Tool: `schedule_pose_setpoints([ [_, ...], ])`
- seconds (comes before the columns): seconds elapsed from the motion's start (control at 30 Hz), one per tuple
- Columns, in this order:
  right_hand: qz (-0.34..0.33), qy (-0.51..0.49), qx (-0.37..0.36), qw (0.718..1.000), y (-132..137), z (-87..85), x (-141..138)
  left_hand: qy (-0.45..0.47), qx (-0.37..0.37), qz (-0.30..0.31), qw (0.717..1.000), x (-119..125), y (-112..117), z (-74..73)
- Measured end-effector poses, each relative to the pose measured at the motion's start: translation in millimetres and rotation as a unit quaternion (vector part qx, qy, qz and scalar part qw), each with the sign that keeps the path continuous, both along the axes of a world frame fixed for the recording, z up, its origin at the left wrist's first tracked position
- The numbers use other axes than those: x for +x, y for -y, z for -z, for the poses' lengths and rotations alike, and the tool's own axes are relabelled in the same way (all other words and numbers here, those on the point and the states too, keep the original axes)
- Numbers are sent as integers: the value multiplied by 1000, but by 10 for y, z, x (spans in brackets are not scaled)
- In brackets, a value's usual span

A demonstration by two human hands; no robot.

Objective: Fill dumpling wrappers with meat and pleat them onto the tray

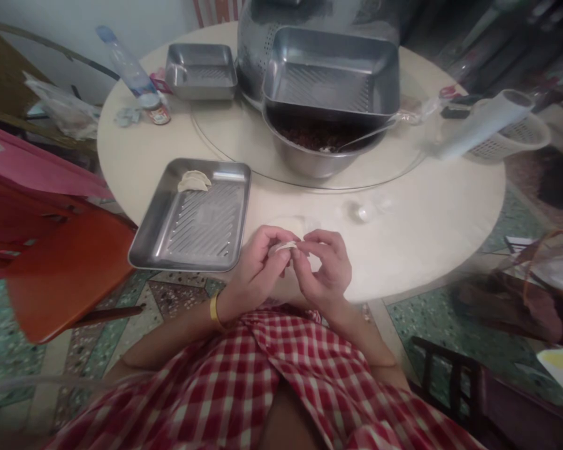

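Pale dough sits between your two hands, a small piece with a folded edge, held up at the near side of the round table. Your left hand is curled narrow, with its thumb and forefinger drawn together on the left end of the piece. Your right hand meets it from the other side, thumb and forefinger tips brought close on the right end, the rest of that hand loosely bent, leaving a gap between thumb and palm. Your fingers cover much of the dough, so you cannot tell how far its edge is sealed. A yellow band circles your left wrist.

Just beside your left hand lies a shallow metal tray, with a few folded dumplings close together near its far left corner. Beyond your hands, well apart from them, stands a round metal bowl of dark filling, a spoon handle slanting out to the right. A deep rectangular pan covers the bowl's far part. Farther to the left you have a smaller metal pan and a little jar. To the right of your hands, a small whitish object lies on the tabletop, too blurred to name.
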State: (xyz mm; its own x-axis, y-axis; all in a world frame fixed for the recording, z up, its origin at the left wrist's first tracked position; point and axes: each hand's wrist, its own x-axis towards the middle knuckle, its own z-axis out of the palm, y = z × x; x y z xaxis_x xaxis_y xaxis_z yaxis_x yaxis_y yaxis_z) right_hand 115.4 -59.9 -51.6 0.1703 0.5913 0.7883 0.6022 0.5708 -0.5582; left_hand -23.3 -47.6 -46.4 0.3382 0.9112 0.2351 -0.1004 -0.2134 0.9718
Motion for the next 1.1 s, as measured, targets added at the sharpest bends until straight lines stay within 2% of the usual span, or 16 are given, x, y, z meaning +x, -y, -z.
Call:
schedule_pose_setpoints([
  [0.2, 19, 32, -15, 999, 3, -6, 9, -1, 8, -11, 1000, 20, -23, -19],
  [0.33, -24, 9, -26, 999, -2, -31, -8, -16, 20, -22, 999, 9, -27, -47],
  [0.53, -86, -45, -45, 994, -19, -13, -18, 22, -4, 19, 1000, -11, -2, -17],
  [0.73, -69, -13, -44, 997, -16, 4, -1, 39, -11, 24, 999, -20, -10, 4],
  [0.9, -115, 11, -63, 991, 16, 3, 36, 73, -33, 19, 997, -8, -8, -28],
  [0.97, -99, 12, -45, 994, 32, 23, 68, 67, -39, 1, 997, -4, -7, -49],
  [1.1, -4, 41, 6, 999, 45, 91, 119, 26, -20, -35, 999, -7, -21, -59],
])
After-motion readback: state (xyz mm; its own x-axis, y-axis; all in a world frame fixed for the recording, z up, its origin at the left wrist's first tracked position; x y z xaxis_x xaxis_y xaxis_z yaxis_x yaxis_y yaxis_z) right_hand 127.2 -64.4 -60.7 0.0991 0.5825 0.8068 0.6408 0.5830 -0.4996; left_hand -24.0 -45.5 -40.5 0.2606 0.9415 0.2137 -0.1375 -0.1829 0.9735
